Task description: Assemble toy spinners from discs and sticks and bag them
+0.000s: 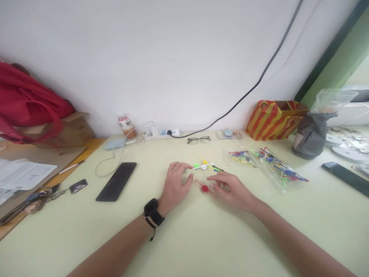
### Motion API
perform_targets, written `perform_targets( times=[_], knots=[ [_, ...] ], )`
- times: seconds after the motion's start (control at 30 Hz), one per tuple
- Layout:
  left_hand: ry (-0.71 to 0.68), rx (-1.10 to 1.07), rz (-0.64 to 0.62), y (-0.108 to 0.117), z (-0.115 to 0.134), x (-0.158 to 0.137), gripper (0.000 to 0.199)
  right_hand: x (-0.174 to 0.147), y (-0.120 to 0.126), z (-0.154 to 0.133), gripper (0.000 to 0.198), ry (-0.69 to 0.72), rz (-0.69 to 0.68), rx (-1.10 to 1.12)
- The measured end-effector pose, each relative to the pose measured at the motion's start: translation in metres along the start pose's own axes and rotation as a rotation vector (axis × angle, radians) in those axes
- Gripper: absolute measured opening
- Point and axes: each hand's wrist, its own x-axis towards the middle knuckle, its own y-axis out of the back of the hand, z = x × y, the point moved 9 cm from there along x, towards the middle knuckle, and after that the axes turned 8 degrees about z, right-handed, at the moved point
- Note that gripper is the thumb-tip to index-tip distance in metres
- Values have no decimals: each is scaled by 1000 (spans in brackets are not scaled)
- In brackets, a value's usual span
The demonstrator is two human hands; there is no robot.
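Observation:
My left hand [177,184], with a watch on its wrist, rests over the table with thumb and fingers apart. Its index fingertip is at the end of a white stick-like piece [198,167]; whether it touches cannot be told. My right hand [227,188] hovers with fingers partly curled and apart, beside a small round red plastic piece [204,188]. Faint reddish smears around that piece look like motion blur. Just beyond both hands lie small plastic parts: a green one [196,166], a yellow one [205,162], a white round one [204,167] and a black stick [217,168].
Clear bags of coloured plastic parts [285,173] lie to the right. A black phone [117,181] is on the left, eyeglasses [198,140] and a power strip [161,133] at the back. A bottle [127,125], striped bag [271,121] and grey bag [309,134] stand by the wall.

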Motion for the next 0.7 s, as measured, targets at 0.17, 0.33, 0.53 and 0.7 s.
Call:
perform_targets(
  times=[0.17,0.33,0.53,0.7],
  knots=[
    [-7,20,-42,-4,-3,1,24,-1,1,-2,27,28,10,-79],
    [-97,170,-166,-10,-13,1,40,-1,3,-5,27,92,48,-161],
    [-100,311,-283,-18,-23,-5,53,-5,2,-11,24,170,64,-214],
    [-117,349,-331,-22,-22,-7,47,-5,2,-21,23,215,63,-217]
  ],
)
